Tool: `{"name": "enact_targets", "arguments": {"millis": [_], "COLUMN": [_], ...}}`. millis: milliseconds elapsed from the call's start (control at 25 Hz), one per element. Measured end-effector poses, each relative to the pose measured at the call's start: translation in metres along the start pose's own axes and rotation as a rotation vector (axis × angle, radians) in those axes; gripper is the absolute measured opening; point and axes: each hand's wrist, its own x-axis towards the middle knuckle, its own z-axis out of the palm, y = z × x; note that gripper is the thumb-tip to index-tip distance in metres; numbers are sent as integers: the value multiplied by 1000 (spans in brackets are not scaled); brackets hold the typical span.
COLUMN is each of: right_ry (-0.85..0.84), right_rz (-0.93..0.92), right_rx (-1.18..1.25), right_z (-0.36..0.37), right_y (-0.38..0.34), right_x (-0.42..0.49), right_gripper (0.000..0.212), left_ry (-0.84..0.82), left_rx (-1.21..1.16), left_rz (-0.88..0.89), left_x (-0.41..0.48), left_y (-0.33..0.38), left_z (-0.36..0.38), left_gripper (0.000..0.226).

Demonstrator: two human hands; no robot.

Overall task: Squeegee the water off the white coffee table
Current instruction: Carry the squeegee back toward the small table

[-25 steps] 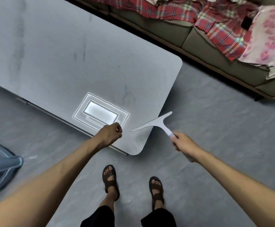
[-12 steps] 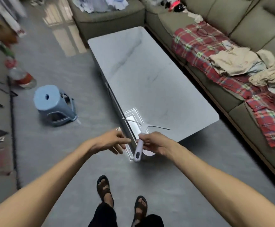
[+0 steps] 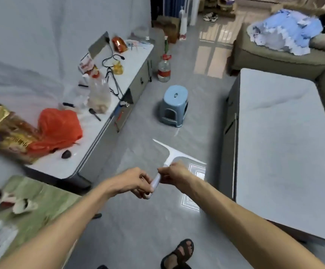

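A white squeegee (image 3: 169, 154) hangs in the air over the grey floor, its blade pointing away from me. My right hand (image 3: 174, 172) pinches the upper part of its handle. My left hand (image 3: 136, 181) is closed around the lower end of the same handle. The white coffee table (image 3: 285, 152) stands to the right of both hands, and the squeegee does not touch it. No water shows on the tabletop from here.
A blue plastic stool (image 3: 174, 105) stands on the floor ahead. A low white cabinet (image 3: 107, 105) on the left carries bags, bottles and cables. A large water bottle (image 3: 164, 69) stands beyond the stool. A sofa (image 3: 278, 55) wraps the table's far side. My sandalled foot (image 3: 179, 253) is below.
My view has swung left, away from the table toward the cabinet. The squeegee has come off the table edge, and my left hand has closed on its handle alongside the right.
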Motion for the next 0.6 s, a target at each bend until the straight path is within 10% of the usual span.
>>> {"name": "enact_targets", "arguments": {"millis": [600], "right_ry": [-225], "right_rz": [243], "right_rx": [-514], "right_z": [479], "right_y": [248], "right_x": [63], "right_gripper": [14], "left_ry": [377], "left_rx": [-227], "left_rz": [-273], "left_x": [-234], "left_y": [-482], "left_z": [-147], "left_gripper": [22]}}
